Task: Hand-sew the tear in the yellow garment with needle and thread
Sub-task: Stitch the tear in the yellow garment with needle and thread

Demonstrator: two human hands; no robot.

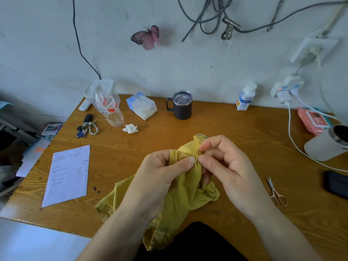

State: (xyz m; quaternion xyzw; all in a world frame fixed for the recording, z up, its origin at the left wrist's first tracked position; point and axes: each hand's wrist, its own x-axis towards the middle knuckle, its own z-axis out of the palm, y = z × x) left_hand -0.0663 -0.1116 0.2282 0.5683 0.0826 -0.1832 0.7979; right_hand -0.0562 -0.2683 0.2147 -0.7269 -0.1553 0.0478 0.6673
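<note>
Where fingers [188, 160] pinch, garment [180, 200] end points away

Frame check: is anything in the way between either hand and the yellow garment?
Nothing visible. The left hand and the right hand both already grip the yellow garment, pinching the same raised fold. The needle is too small to make out. The scissors lie apart, to the right.
</note>
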